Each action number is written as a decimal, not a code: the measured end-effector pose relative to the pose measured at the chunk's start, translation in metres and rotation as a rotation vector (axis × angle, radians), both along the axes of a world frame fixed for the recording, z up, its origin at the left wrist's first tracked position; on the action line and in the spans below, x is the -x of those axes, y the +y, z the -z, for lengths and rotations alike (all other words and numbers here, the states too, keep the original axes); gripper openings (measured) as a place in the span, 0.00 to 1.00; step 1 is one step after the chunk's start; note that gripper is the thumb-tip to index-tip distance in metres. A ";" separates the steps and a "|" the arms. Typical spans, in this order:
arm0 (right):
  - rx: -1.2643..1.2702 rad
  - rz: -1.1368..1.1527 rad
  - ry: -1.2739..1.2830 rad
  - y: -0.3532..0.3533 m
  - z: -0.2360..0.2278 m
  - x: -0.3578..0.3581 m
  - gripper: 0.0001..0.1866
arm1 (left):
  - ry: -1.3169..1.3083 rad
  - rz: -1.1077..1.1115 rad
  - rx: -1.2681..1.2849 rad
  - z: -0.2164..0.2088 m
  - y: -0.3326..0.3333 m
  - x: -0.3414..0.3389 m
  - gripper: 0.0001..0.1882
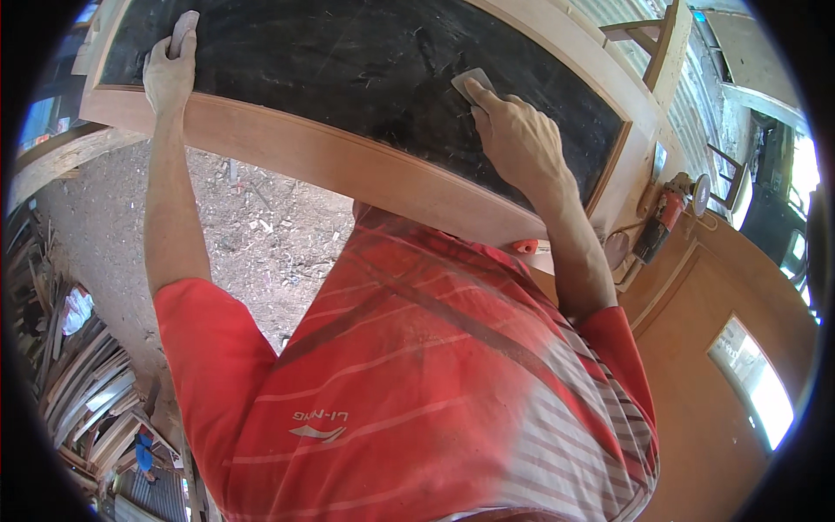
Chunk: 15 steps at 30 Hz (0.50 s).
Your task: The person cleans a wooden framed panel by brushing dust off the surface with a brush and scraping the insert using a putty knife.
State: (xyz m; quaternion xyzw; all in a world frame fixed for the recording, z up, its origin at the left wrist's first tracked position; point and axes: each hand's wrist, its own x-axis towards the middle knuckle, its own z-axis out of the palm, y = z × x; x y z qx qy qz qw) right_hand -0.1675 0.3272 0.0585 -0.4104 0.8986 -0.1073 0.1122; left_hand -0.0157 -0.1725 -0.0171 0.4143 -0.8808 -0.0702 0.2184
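Note:
A dark, glossy panel (pixel 322 61) is set in a light wooden frame (pixel 287 148), with scuffs and small bits scattered over its face. My right hand (pixel 522 143) grips a flat, greyish scraper (pixel 474 83), its index finger pressed along the blade, which lies against the dark panel right of the middle. At the panel's left end, my left hand (pixel 170 78) closes around a pale pinkish piece (pixel 183 35), perhaps a rag or folded sandpaper; I cannot tell which.
A red and black angle grinder (pixel 665 217) rests at the right, near a wooden door (pixel 687 348) with a glass pane. Stacked wood strips (pixel 96 391) fill the lower left. Debris covers the ground (pixel 261 226). A red roll-like item (pixel 524 247) sits under the frame's near edge.

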 end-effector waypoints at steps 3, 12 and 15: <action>-0.092 -0.004 -0.040 0.009 -0.006 -0.013 0.17 | -0.027 -0.018 -0.019 0.007 -0.009 -0.014 0.35; -0.090 -0.053 0.002 0.000 -0.012 -0.003 0.14 | -0.009 -0.002 0.020 0.006 -0.005 -0.011 0.34; -0.117 -0.085 0.002 0.000 -0.018 0.004 0.13 | -0.014 -0.006 0.029 -0.002 0.000 -0.004 0.34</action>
